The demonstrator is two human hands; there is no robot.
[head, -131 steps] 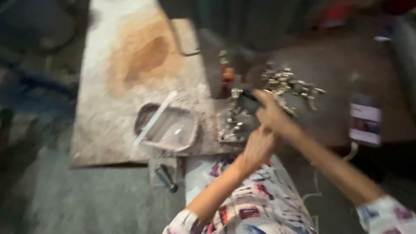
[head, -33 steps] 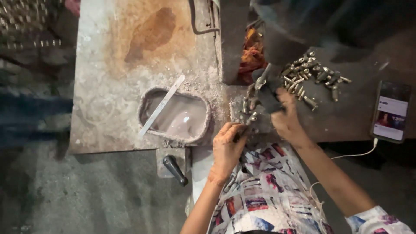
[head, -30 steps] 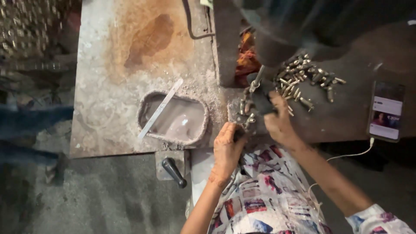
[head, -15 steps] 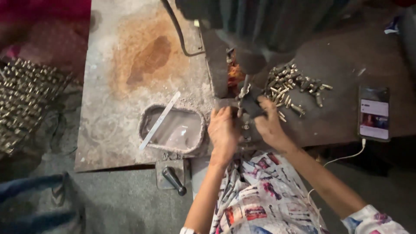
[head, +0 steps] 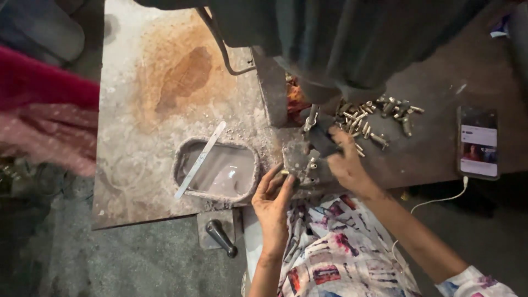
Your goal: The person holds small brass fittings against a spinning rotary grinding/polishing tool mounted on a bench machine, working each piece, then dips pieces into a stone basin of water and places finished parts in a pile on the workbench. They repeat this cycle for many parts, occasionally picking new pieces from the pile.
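My left hand rests at the front edge of the work table, its fingertips pinching a small brass-coloured piece against the left side of a metal fixture block. My right hand grips a dark handle on the right side of that block. A thin vertical spindle of the dark machine hangs just above the fixture. A heap of small metal parts lies right behind my right hand.
An oval tray of milky liquid with a white strip across it sits left of my hands. A phone with a white cable lies far right. A black lever sticks out below the table edge. Red cloth fills the left.
The view shifted right and closer. My left hand slid down to the fixture's left front corner. My right hand stays on the handle at the block.
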